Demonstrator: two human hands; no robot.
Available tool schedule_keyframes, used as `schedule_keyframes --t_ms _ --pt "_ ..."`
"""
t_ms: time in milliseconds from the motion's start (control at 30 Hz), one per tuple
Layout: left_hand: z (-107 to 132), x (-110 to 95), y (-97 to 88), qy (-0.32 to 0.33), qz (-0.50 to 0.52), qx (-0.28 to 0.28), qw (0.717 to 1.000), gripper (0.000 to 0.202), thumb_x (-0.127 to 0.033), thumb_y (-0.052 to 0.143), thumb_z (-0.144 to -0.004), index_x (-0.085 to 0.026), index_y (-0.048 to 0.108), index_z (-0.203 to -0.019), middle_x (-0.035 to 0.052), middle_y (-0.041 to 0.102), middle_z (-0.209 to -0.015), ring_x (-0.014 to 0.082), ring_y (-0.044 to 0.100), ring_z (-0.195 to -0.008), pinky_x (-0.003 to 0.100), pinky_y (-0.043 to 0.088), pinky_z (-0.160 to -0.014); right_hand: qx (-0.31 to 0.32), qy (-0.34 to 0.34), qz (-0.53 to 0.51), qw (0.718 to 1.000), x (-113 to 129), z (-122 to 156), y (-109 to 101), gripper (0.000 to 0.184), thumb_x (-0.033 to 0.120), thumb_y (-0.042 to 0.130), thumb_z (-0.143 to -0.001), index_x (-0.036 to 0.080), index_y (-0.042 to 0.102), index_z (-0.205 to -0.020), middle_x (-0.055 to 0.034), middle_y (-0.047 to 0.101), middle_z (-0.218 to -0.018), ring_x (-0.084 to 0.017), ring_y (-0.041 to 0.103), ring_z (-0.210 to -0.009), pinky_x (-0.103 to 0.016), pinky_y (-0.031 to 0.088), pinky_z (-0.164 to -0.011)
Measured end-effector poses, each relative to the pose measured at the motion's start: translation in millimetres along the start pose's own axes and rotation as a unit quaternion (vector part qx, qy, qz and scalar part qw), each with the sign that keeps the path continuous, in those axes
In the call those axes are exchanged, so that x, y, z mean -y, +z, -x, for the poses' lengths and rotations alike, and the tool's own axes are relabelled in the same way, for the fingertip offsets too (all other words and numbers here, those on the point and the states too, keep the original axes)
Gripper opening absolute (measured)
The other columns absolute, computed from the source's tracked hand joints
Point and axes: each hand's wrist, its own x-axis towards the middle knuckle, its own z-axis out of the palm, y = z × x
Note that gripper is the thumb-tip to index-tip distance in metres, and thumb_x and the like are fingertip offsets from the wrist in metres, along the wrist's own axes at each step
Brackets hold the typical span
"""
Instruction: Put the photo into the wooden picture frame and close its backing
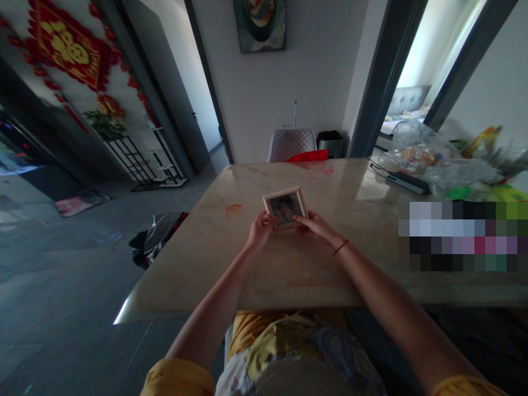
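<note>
Head view: the left hand (259,231) and the right hand (315,224) meet around a small pale wooden picture frame (282,193) at about 12 o'clock from the person, near the middle of a marble-topped table (198,264). The fingers (270,220) of each hand are closed against the frame's lower sides, the left at about its 7 o'clock corner and the right at about 4 o'clock, so the hands clamp it from both sides. Whether it is lifted clear of the table or resting there cannot be told. The frame sits tilted, its top leaning toward 1 o'clock, with a photo (285,210) facing up at the person. Holding it by the wood like this keeps the fingertips off the picture, and even pressure from both sides steadies it. A thin dark cord bracelet (340,247) circles the right wrist. An orange smear (234,208) marks the table at the frame's 9 o'clock. Farther out, around 2 o'clock, clear plastic bags (429,159) and a long dark bar-shaped device (406,183) lie on the table, while a red cloth (306,156) sits at the far edge at 12 o'clock, with a quilted chair back (291,144) beyond it.
</note>
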Motion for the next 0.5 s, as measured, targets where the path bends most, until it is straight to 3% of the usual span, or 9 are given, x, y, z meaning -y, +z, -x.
schedule_keyframes --t_ms 100,233,500 --pt "-1.5 -0.9 -3.9 0.001 0.046 0.002 0.999 0.047 -0.027 0.065 -0.075 -0.012 0.057 -0.119 -0.0011 0.062 -0.068 0.0079 0.054 -0.055 0.019 0.039 -0.056 -0.016 -0.022 0.057 0.998 -3.8 -5.3 -2.2 0.032 0.040 0.072 -0.067 0.017 0.060 -0.086 -0.0033 0.066 -0.073 -0.013 0.062 -0.058 -0.024 0.050 -0.051" --pt "-2.5 -1.6 -7.9 0.005 0.050 -0.011 0.999 0.053 -0.027 0.068 -0.071 -0.013 0.058 -0.121 -0.0026 0.060 -0.063 0.0070 0.050 -0.052 0.019 0.035 -0.052 -0.024 -0.078 0.093 0.992 -8.3 -12.4 -4.8 0.034 0.036 0.075 -0.065 0.017 0.062 -0.090 -0.0075 0.069 -0.089 -0.018 0.065 -0.079 -0.029 0.053 -0.068" --pt "-4.7 0.7 -9.0 0.013 0.017 -0.007 1.000 0.051 -0.023 0.067 -0.070 -0.013 0.058 -0.120 0.0037 0.066 -0.078 0.0109 0.058 -0.064 0.021 0.041 -0.058 -0.027 -0.078 0.086 0.993 -17.0 -17.4 -6.8 0.038 0.030 0.077 -0.061 0.016 0.061 -0.093 -0.0096 0.069 -0.096 -0.020 0.065 -0.085 -0.035 0.052 -0.077"
